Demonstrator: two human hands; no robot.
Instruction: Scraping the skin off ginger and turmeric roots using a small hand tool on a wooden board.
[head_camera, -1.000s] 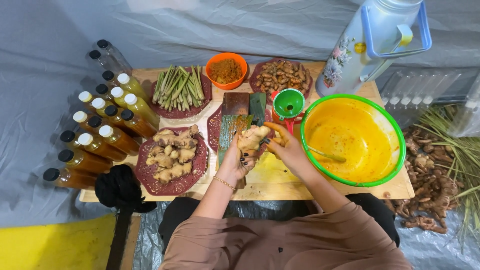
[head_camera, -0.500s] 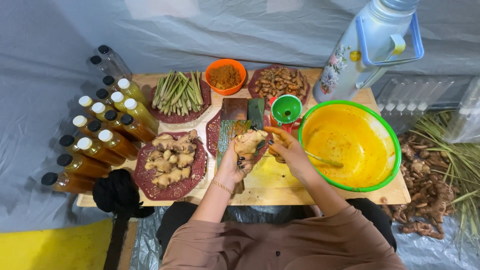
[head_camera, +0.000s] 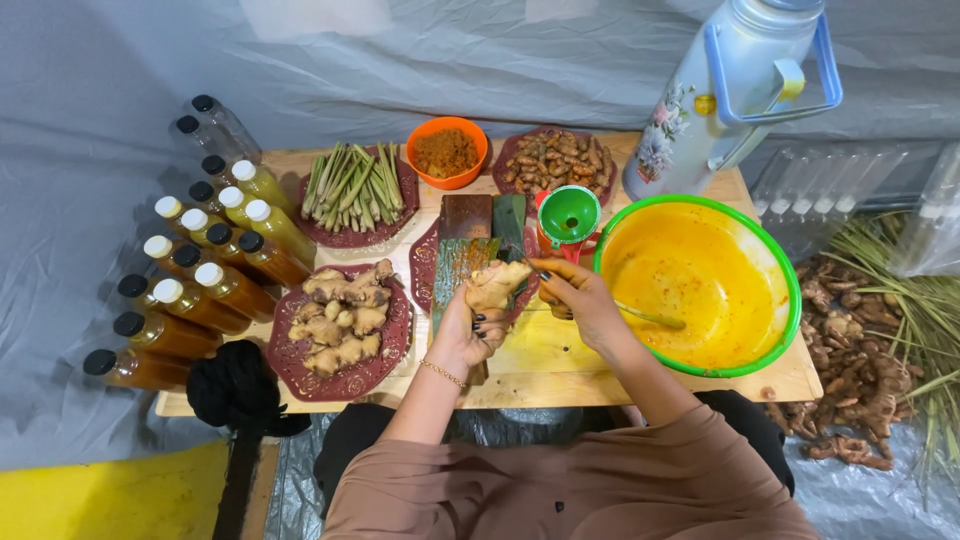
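The left hand (head_camera: 468, 335) curled its fingers (head_camera: 480, 325) around a ginger piece (head_camera: 497, 284) over the grater (head_camera: 460, 270), while, at three o'clock, the right hand (head_camera: 580, 298) pinched its tip steady.

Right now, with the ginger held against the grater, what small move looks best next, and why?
Probably a short downward stroke of the ginger piece along the grater. The left hand steadies the tilted grater from below, and the right hand presses the ginger against its face over the patterned red plate, which would catch the shreds.
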